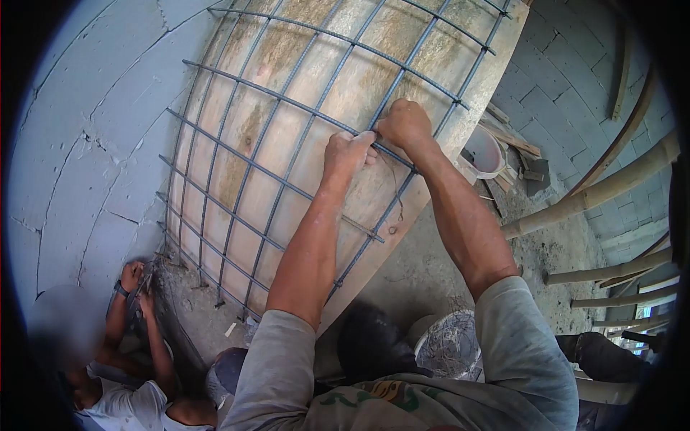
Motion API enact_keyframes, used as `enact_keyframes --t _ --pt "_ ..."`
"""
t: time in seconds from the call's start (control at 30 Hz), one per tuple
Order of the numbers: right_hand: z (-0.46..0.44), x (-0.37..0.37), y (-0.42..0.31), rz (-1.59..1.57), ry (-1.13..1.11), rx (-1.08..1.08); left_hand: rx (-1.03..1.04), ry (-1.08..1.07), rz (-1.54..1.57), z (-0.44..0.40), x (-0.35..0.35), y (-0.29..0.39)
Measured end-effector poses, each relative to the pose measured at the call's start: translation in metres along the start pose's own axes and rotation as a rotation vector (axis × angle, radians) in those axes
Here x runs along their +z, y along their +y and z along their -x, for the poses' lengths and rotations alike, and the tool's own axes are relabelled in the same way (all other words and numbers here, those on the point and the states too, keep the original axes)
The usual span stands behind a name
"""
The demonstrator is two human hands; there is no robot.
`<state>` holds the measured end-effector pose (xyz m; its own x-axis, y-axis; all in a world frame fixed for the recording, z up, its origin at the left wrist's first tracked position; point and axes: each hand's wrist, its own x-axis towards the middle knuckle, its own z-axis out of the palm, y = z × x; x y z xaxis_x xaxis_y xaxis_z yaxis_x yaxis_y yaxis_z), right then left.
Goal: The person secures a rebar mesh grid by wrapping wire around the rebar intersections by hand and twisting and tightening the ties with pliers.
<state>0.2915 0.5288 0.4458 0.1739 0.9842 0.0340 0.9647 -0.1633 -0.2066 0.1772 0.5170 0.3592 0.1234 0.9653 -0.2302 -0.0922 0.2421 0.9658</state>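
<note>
A grid of steel rebar [314,111] stands against a stained plywood panel [424,197]. At a bar crossing near the panel's right side, my left hand [348,154] is closed with thumb and fingers pinched together. My right hand [406,126] is curled shut right beside it, above the horizontal bar. Thin tie wire [397,190] dangles just below the two hands and seems to run up to the left fingers. Whatever sits inside the right fingers is hidden.
Grey block wall [93,136] borders the panel on the left. Another person's hands [134,279] work low at bottom left. A white bucket [483,154] and wood scraps lie behind the panel. Bamboo poles [596,201] slant in at right. A wire-filled bucket [449,345] stands below me.
</note>
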Motion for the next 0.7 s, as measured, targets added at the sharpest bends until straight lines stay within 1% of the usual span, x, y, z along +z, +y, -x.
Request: enact_keyframes --t 0.1,0.2,0.3,0.4,0.5,0.6,0.7 --pt "-0.004 0.037 0.028 -0.35 0.23 -0.045 0.011 0.08 -0.057 0.0 0.007 0.003" --pt "-0.001 0.057 0.042 -0.789 0.325 0.072 0.027 0.132 -0.095 -0.003 0.006 -0.001" --pt "0.008 0.056 0.047 -0.816 0.112 0.073 0.039 0.127 -0.113 -0.005 0.008 -0.005" --pt "0.034 0.023 0.022 -0.943 -0.106 0.061 0.046 0.137 -0.097 -0.005 0.009 -0.003" --pt "0.013 0.045 0.027 -0.988 -0.192 0.138 0.038 0.146 -0.099 -0.007 0.009 -0.003" --pt "0.015 0.045 0.027 -1.244 -0.199 0.094 0.047 0.143 -0.146 -0.011 0.008 -0.009" --pt "0.017 0.054 0.023 -1.033 0.092 0.198 0.057 0.147 -0.137 -0.012 0.009 -0.009"
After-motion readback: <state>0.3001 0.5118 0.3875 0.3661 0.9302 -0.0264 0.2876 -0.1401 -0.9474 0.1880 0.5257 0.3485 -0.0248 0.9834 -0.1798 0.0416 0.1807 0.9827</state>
